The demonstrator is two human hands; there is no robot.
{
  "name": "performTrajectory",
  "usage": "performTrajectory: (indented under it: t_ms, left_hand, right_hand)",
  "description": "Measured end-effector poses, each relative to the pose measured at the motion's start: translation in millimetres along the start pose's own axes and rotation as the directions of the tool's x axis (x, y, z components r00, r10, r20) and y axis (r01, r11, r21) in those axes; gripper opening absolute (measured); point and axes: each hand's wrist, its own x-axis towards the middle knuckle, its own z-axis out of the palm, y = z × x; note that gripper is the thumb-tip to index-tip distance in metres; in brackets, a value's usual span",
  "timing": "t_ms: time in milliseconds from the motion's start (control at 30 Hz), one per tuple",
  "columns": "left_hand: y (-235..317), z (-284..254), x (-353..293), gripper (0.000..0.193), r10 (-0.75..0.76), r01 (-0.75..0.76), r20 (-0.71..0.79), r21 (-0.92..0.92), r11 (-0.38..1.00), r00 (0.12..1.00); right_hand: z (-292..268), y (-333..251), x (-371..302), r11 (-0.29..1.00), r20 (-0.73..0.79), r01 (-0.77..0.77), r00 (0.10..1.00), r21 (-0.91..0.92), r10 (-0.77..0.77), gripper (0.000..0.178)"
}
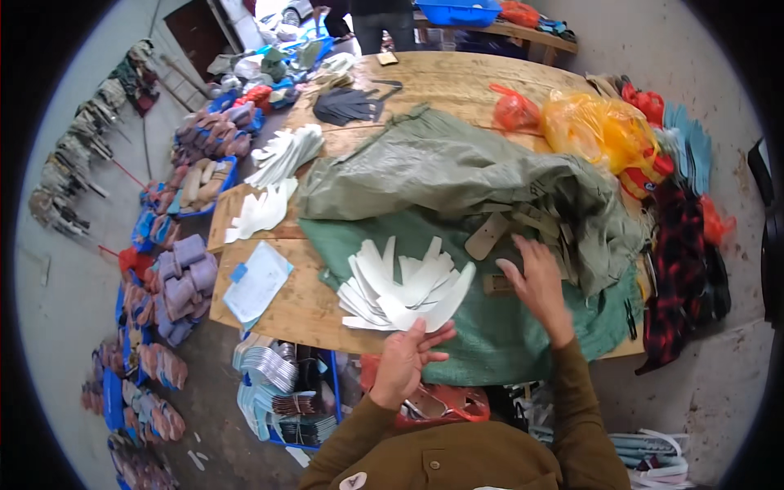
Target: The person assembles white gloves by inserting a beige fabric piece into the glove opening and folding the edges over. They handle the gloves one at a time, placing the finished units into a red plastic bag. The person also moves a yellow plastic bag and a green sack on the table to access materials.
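A fanned pile of white curved flat pieces [420, 286] lies on a green woven sheet [457, 351] and the wooden table, close in front of me. My left hand [403, 363] is at the pile's near edge, fingers apart, with a fingertip overlapping the lowest piece; a firm grip does not show. To the right, my right hand [539, 286] is open over the green sheet with its fingers stretched out. Near its fingertips are a beige sole-shaped piece [487, 237] and a small tan block [496, 284]. A crumpled grey-green sack [425, 167] covers the area behind them.
More white pieces [286, 155], dark gloves [351, 104] and a clipboard-like sheet [258, 282] lie at the table's left. A yellow plastic bag [592, 131] sits at the far right. Below left stands a blue crate [336, 392] of stacked pieces. Another person [384, 28] stands beyond the table.
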Motion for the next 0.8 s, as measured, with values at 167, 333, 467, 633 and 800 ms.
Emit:
performTrajectory:
  t_ms: [167,333,467,633,800]
  left_hand:
    - [5.3,4.3,-11.4,0.038,0.056,-0.056,0.008,-0.028,0.998,0.998]
    - [6.2,-11.4,-27.7,0.036,0.143,-0.155,-0.103,-0.123,0.980,0.984]
    - [7.5,-7.8,-27.2,0.036,0.184,-0.204,-0.123,-0.175,0.963,0.975]
    - [3.2,-18.0,-30.9,0.036,0.129,-0.102,0.011,-0.551,0.828,0.992]
    - [-3.3,-9.5,-23.7,0.038,0.063,-0.033,0.028,-0.605,0.795,0.998]
  right_hand:
    - [27.7,57.0,2.2,0.957,0.237,0.252,0.948,-0.146,-0.214,0.057]
    - [-1.2,30.2,12.1,0.988,0.107,0.131,0.984,0.085,-0.140,0.051]
    - [-11.6,27.8,-10.2,0.974,-0.181,-0.065,0.978,0.216,0.106,0.038]
    - [-13.3,44.5,-56.9,0.832,-0.354,-0.343,0.785,0.437,0.509,0.031]
    - [-17.2,30.9,-101.6,0.934,-0.118,-0.352,0.926,0.068,0.358,0.024]
